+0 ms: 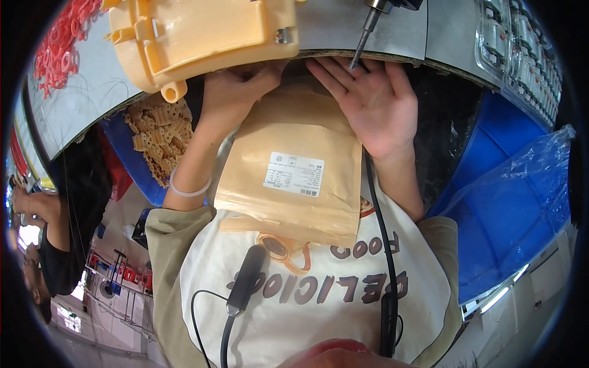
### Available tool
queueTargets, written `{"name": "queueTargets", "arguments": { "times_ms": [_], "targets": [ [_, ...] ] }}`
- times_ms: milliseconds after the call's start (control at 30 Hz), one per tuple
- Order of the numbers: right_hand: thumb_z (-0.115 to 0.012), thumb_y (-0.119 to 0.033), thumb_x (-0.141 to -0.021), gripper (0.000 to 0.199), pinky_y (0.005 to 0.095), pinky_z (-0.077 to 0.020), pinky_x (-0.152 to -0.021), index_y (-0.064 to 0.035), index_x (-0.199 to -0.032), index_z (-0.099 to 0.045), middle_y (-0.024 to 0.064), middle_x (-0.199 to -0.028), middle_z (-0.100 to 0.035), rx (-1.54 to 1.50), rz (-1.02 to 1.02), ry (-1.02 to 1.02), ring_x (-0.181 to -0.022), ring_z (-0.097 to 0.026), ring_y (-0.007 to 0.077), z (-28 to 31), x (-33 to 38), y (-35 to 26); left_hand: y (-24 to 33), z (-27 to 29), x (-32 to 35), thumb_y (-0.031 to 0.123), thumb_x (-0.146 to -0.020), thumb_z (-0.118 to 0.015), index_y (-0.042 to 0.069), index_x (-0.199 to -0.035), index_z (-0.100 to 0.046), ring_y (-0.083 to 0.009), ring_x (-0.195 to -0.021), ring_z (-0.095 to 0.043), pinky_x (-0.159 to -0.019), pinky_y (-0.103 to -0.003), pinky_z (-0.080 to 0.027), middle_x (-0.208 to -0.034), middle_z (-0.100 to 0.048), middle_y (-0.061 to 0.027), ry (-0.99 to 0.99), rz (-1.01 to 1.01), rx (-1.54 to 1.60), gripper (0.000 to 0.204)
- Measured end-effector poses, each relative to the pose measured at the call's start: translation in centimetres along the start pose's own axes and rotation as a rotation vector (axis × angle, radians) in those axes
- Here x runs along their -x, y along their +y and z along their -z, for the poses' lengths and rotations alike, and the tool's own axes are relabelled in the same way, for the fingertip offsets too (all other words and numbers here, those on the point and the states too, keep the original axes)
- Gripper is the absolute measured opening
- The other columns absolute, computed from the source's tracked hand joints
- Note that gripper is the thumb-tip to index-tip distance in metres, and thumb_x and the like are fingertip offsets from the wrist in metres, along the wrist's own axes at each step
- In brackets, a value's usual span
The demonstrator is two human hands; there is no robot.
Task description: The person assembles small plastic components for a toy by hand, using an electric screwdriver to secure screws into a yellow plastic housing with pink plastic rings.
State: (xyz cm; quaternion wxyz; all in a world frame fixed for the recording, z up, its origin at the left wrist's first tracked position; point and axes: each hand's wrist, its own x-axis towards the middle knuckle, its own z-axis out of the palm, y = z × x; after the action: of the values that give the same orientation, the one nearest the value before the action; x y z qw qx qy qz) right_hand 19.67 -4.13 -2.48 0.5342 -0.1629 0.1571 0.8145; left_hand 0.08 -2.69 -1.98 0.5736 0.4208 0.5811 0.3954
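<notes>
A brown paper bag with a white printed label leans in front of my body, its upper part reaching up to the table edge. My left hand is at the bag's upper left, under the edge, with its fingers curled together. What they hold, if anything, is hidden. To the right of the bag, my right hand is turned palm up with fingers stretched and holds nothing. Its fingertips reach the table edge, close below the screwdriver bit. Above my left hand, a yellow plastic housing lies on the table.
Pink-red plastic rings lie at the far left of the table. Below are a blue bin of tan plastic parts and, at right, a blue bin with clear plastic film. Blister trays sit far right. Another person's arm shows left.
</notes>
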Motion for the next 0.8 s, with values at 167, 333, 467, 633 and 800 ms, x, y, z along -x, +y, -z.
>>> {"name": "queueTargets", "arguments": {
  "times_ms": [167, 333, 467, 633, 800],
  "targets": [
    [-0.040, -0.021, -0.092, 0.038, 0.0493, -0.0272, -0.109, 0.0034, -0.121, -0.047, 0.0221, -0.124, -0.051, 0.351, 0.037, -0.036, -0.121, -0.043, 0.0349, -1.0, -0.1, 0.5, 0.0, 0.1, -0.2, 0.004, -0.081, -0.059, -0.004, -0.089, -0.062, -0.0069, -0.047, -0.043, -0.043, -0.021, -0.032, -0.061, -0.053, -0.0020, -0.163, 0.233, 0.178, 0.012],
    [-0.042, -0.014, -0.091, 0.027, 0.0506, -0.0297, -0.107, -0.0001, -0.108, -0.057, 0.0210, -0.119, -0.055, 0.670, 0.080, -0.022, -0.119, -0.046, 0.0367, -2.5, -0.2, 0.9, -0.5, 0.1, -0.7, 0.007, -0.082, -0.059, -0.004, -0.090, -0.061, -0.0079, -0.048, -0.043, -0.044, -0.022, -0.032, -0.062, -0.053, -0.0024, -0.223, 0.292, 0.274, 0.014],
    [-0.046, 0.005, -0.085, 0.022, 0.0498, -0.0384, -0.101, -0.0004, -0.100, -0.061, 0.0154, -0.106, -0.061, 0.705, 0.136, 0.077, -0.109, -0.054, 0.0338, -2.6, -0.1, 1.0, -1.0, 0.0, -0.8, 0.006, -0.083, -0.057, 0.000, -0.088, -0.056, -0.0086, -0.049, -0.040, -0.043, -0.022, -0.028, -0.068, -0.050, -0.0022, -0.189, 0.311, 0.320, 0.007],
    [-0.052, 0.005, -0.083, 0.018, 0.0464, -0.0426, -0.097, 0.0006, -0.097, -0.063, 0.0119, -0.098, -0.064, 0.789, 0.089, 0.044, -0.103, -0.058, 0.0308, -3.0, 0.2, 0.9, -2.5, 1.2, -0.3, 0.006, -0.085, -0.054, 0.002, -0.084, -0.053, -0.0094, -0.052, -0.038, -0.048, -0.023, -0.029, -0.064, -0.045, -0.0015, -0.246, 0.347, 0.313, 0.004],
    [-0.052, 0.001, -0.084, 0.020, 0.0380, -0.0451, -0.093, 0.0034, -0.102, -0.061, 0.0185, -0.104, -0.063, 0.886, 0.019, 0.073, -0.103, -0.059, 0.0280, -2.1, 0.2, 0.5, 0.8, 0.1, -0.4, 0.009, -0.086, -0.055, 0.002, -0.086, -0.054, -0.0084, -0.053, -0.038, -0.047, -0.023, -0.030, -0.066, -0.046, 0.0003, -0.179, 0.372, 0.358, 0.007]
  ]
}}
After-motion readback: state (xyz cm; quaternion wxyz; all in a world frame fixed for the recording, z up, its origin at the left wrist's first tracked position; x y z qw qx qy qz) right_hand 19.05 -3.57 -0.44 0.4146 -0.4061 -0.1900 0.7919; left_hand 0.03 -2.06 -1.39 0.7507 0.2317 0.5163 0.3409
